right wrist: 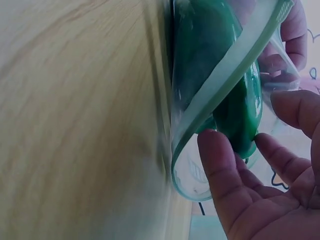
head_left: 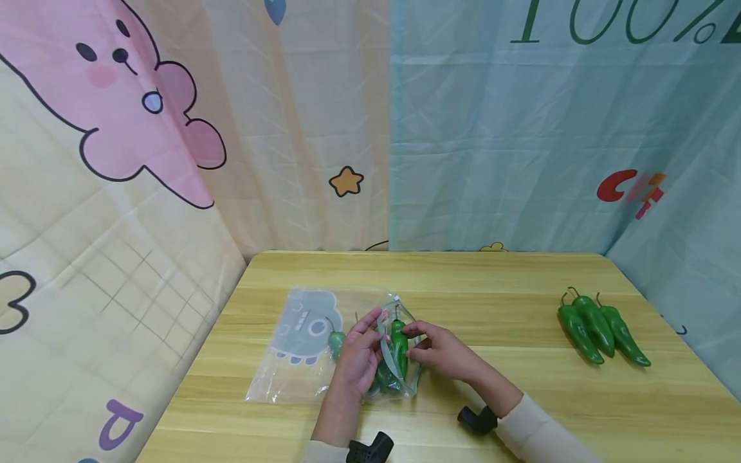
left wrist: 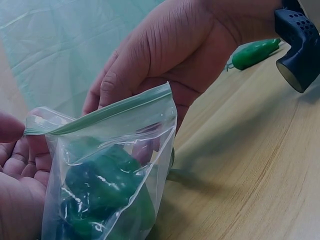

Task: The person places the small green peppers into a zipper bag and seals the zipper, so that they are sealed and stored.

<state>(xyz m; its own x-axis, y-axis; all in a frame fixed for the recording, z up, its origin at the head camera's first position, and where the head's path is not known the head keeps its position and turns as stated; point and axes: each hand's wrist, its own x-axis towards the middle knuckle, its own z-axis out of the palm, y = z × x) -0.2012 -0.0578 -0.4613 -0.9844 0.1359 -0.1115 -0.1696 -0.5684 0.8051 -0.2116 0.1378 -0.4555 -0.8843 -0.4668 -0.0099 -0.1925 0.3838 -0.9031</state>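
A clear zip bag [left wrist: 112, 112] with a green zip strip stands with its mouth open over the table. My left hand [head_left: 360, 354] holds the bag's edge beside the mouth. Inside the bag, a green chili pepper [head_left: 399, 347] stands near the opening, with more dark green peppers [left wrist: 102, 185] packed below and behind it. My right hand [head_left: 442, 350] reaches to the mouth from the right, thumb and fingers pinching the stem end of that pepper. From the right wrist view, the fingertips [right wrist: 212, 145] sit on either side of the pepper's end [right wrist: 245, 135].
Three more green peppers [head_left: 596, 328] lie side by side at the table's right. Left of my hands, a flat clear bag part with a grey cartoon print [head_left: 303, 321] spreads over the wooden table [head_left: 492, 289]. A patterned curtain [head_left: 492, 128] hangs behind the table.
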